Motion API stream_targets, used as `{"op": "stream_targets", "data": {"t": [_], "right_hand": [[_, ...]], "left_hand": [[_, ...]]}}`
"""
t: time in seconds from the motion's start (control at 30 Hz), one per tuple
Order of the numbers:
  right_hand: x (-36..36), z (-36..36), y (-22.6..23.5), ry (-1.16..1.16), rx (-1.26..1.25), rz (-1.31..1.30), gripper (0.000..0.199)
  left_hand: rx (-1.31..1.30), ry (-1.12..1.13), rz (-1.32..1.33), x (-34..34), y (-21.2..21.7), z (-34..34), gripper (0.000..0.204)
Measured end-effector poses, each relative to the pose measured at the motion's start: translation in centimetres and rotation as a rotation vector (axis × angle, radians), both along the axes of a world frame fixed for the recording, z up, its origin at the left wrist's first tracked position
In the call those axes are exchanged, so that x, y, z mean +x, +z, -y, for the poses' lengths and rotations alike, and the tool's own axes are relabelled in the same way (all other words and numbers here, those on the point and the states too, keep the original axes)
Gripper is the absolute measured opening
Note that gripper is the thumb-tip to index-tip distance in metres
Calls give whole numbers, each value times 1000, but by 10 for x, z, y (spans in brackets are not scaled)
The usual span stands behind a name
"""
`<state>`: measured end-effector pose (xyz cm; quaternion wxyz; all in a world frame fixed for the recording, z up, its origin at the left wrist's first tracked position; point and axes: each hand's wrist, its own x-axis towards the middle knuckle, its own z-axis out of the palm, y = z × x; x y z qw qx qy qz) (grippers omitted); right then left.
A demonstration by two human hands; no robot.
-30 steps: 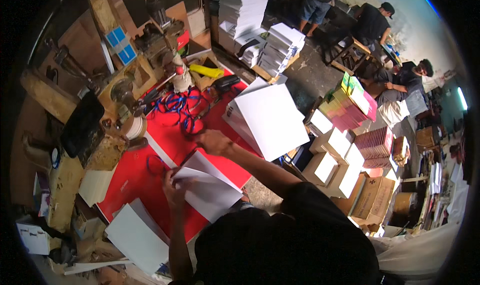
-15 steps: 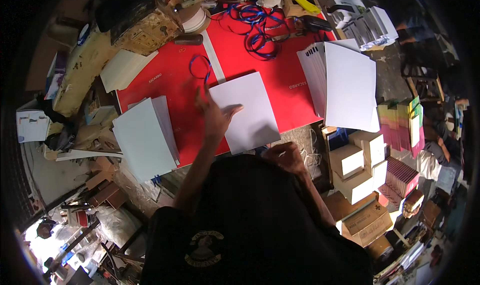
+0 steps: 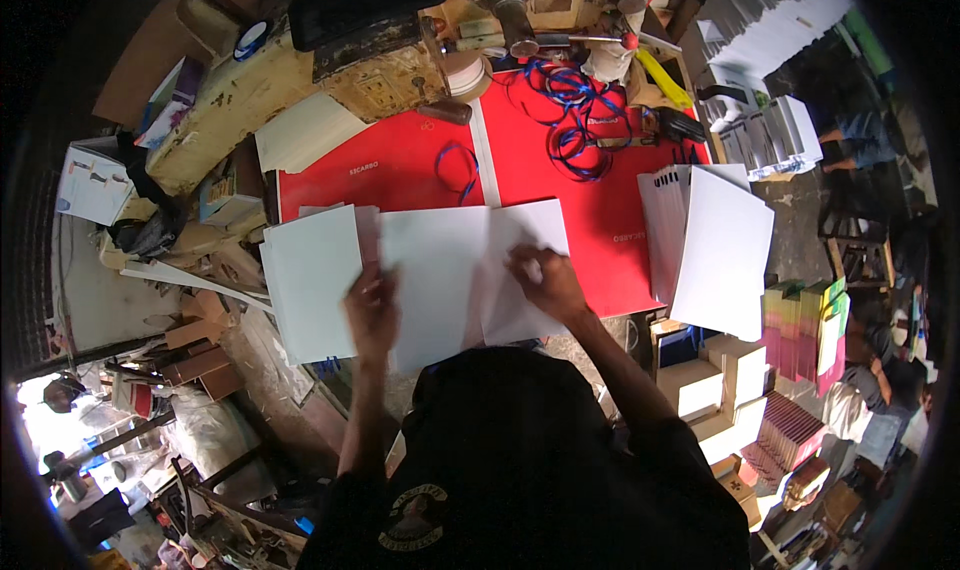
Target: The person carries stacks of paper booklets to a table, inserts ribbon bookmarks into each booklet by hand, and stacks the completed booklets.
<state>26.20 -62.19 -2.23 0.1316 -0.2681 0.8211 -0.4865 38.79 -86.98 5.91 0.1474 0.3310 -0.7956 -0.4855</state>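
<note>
A white booklet [image 3: 435, 295] lies spread open in front of me on the red table covering, with a crease down its right part. My left hand [image 3: 370, 310] is at the booklet's left edge, its fingers bent and smeared by motion. Over the right page [image 3: 522, 300] hovers or rests my right hand [image 3: 550, 285], fingers curled in and thumb against them. Whatever they pinch, if anything, is hidden. Beyond the booklet a short loop of blue ribbon [image 3: 457, 170] lies on the red covering [image 3: 400, 160]. To the left, beside my left hand, is a stack of white booklets [image 3: 310, 290].
Another stack of white booklets [image 3: 725, 255] stands at the right edge. A tangle of blue ribbon [image 3: 575, 110] lies at the back, near a yellow-handled tool [image 3: 663, 77]. A worn metal block [image 3: 385, 75] stands at the far left. Boxes [image 3: 690, 385] are stacked lower right.
The single white booklet now lies spread open. My left hand has drawn back from the ribbon loop to the booklet's left side; my right hand has come up onto its right part.
</note>
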Motion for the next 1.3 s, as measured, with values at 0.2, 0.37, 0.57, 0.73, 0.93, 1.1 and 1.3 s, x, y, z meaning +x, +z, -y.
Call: {"op": "stream_targets", "data": {"t": [0.2, 0.37, 0.57, 0.73, 0.93, 1.1, 1.3], "right_hand": [[-109, 81, -6, 157, 91, -555, 35], [-164, 83, -24, 313, 502, -998, 20], [-183, 65, -2, 478, 429, -1102, 19], [-179, 47, -8, 562, 666, -767, 46], [-182, -6, -22, 77, 501, -479, 9], [-83, -56, 22, -88, 442, -16, 12], [95, -96, -40, -283, 48, 633, 19]], "left_hand": [[-504, 253, 93, 50, 69, 141, 26], [-797, 104, -90, -12, 35, 79, 45], [-662, -726, -88, -118, -90, -76, 87], [-566, -728, -442, -116, -122, -72, 96], [-368, -721, -341, -132, -117, -87, 80], [361, -631, -216, -121, -107, -10, 24], [356, -529, -211, -130, -93, -27, 26]]}}
